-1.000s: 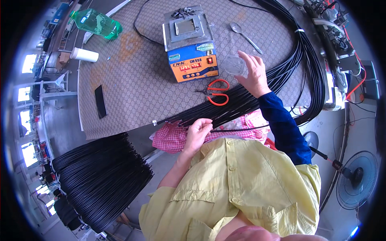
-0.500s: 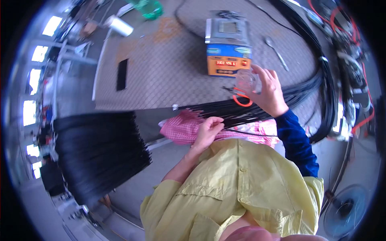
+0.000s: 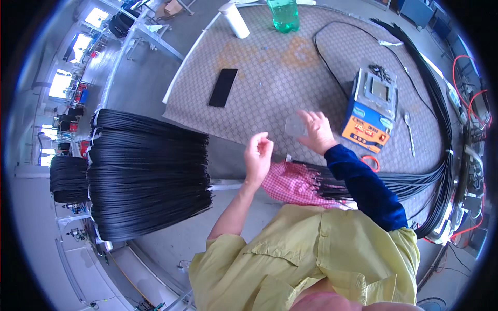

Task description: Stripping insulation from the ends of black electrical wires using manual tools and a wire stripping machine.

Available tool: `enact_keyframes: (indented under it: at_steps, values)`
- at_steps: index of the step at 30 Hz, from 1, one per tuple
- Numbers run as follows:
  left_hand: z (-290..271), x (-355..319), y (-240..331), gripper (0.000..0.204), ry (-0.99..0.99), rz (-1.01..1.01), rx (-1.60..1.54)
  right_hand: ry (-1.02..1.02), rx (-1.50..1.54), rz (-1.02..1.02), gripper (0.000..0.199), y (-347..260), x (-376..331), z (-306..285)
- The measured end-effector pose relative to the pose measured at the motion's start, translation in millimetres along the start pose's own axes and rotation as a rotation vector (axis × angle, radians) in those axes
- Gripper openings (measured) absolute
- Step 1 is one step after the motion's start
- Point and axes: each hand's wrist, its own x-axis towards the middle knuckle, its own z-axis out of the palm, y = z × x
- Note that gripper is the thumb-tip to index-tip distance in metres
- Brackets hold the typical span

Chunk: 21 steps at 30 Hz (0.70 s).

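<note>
My right hand (image 3: 317, 133), its arm in a dark blue sleeve, is over the table with fingers stretched and spread. A small clear plastic container (image 3: 294, 126) stands on the table right beside its thumb and fingertips; whether they touch it is hard to see. My left hand (image 3: 258, 156) is raised off the table's near edge, fingers curled in to the thumb; anything in them is too small to make out. Below the hands, a bundle of black cables (image 3: 410, 180) runs to my lap, its ends lying over a pink checked cloth (image 3: 290, 182).
A blue and orange box-shaped device with a display (image 3: 369, 111) stands on the patterned table (image 3: 270, 78), near orange-handled scissors (image 3: 370, 163) and a spoon (image 3: 410, 135). A black phone (image 3: 223, 87), white cylinder (image 3: 234, 20) and green bottle (image 3: 284, 16) lie farther off. Black cables hang (image 3: 148, 176) at left.
My view has swung left. My right hand has moved left from the device with the clear container and spread its fingers. My left hand has lifted away from the cables.
</note>
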Motion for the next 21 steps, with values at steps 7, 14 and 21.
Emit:
enact_keyframes:
  at_steps: [7, 14, 21]
  values:
    - [21, 157, 9, 0.051, 0.093, 0.246, 0.186, -0.116, -0.059, 0.082, 0.077, -5, 9, 23]
    - [102, 326, 34, 0.103, 0.18, 0.384, 0.187, -0.075, 0.113, 0.031, 0.079, -22, -6, -20]
    - [148, 421, 119, 0.081, 0.438, 0.518, 0.196, -0.192, 0.608, 0.138, 0.034, -7, -50, -57]
